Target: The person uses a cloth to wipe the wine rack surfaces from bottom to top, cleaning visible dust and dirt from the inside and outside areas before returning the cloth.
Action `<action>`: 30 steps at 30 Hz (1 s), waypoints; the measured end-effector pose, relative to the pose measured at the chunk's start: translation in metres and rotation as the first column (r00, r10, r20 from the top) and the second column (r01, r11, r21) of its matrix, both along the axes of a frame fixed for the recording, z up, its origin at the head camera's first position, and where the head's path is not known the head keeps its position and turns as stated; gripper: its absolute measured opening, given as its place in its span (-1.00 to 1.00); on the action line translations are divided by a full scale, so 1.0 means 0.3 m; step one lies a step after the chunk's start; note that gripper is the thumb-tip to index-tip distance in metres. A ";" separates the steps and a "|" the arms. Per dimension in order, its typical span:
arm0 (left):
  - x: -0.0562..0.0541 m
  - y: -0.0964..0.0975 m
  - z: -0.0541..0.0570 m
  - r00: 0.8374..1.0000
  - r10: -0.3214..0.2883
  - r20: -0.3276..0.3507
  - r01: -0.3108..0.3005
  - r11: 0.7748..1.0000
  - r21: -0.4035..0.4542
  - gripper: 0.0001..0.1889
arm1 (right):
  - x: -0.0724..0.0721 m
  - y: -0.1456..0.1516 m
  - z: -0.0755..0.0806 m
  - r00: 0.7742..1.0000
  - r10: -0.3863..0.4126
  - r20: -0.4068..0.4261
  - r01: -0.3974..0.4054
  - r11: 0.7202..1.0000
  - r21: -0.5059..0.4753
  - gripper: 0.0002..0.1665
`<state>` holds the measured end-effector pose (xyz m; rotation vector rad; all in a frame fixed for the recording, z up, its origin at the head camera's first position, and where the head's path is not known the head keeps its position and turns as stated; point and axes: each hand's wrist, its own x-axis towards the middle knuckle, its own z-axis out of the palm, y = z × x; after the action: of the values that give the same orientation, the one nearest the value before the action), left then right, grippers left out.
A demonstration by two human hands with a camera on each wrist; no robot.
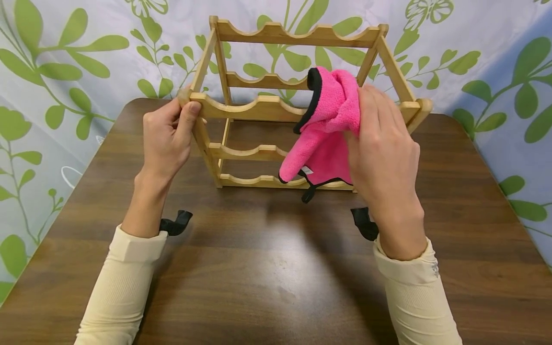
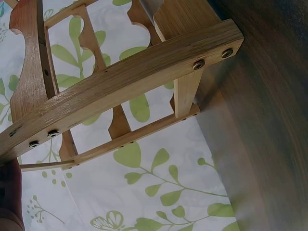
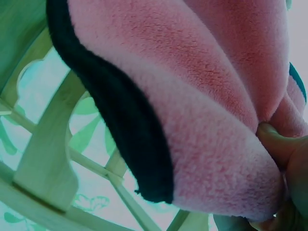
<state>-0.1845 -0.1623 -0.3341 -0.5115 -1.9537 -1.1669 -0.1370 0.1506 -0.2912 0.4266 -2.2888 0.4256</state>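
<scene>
A light wooden rack (image 1: 269, 106) with scalloped crossbars stands at the back of the table. My left hand (image 1: 166, 136) grips its upper front left corner, thumb over the end of the top bar. My right hand (image 1: 385, 148) holds a bunched pink cloth (image 1: 332, 103) with black edging, close to the right part of that bar. Part of the cloth hangs down in front of the rack, with a black loop and a small white tag at its lower edge. In the right wrist view the thumb (image 3: 276, 139) presses into the folds of the cloth.
The rack rests on a dark brown wooden table (image 1: 241, 278). Behind it hangs a pale curtain (image 1: 108, 28) printed with green leaves and butterflies. A black strap (image 1: 177, 223) sticks out beside the left wrist, another black strap (image 1: 364, 223) beside the right.
</scene>
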 end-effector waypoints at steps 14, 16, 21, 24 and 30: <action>0.002 0.002 0.003 0.999 0.020 0.030 -0.020 1.000 0.003 -0.67 | -0.024 0.064 -0.074 0.982 -0.024 -0.185 0.019 0.999 -0.033 -0.61; 0.001 0.004 0.003 0.999 0.018 0.033 -0.018 1.000 0.004 -0.70 | -0.022 0.066 -0.068 0.981 -0.039 -0.188 0.038 0.999 -0.011 -0.60; 0.002 0.004 0.004 0.999 0.018 0.035 -0.019 1.000 0.002 -0.79 | -0.001 0.069 -0.045 0.990 -0.079 -0.120 0.085 0.995 0.048 -0.58; 0.002 0.003 0.004 0.999 0.015 0.034 -0.015 1.000 0.004 -0.79 | 0.011 0.068 -0.042 0.989 -0.080 -0.121 0.085 0.996 0.033 -0.58; -0.002 0.004 0.004 1.000 0.001 0.025 -0.001 1.000 0.006 -0.68 | 0.023 0.013 -0.074 0.920 0.069 -0.387 -0.147 0.973 -0.176 -0.68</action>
<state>-0.1850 -0.1612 -0.3329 -0.4947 -1.9710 -1.1834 -0.1301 0.1544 -0.3135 0.4886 -1.8325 0.5728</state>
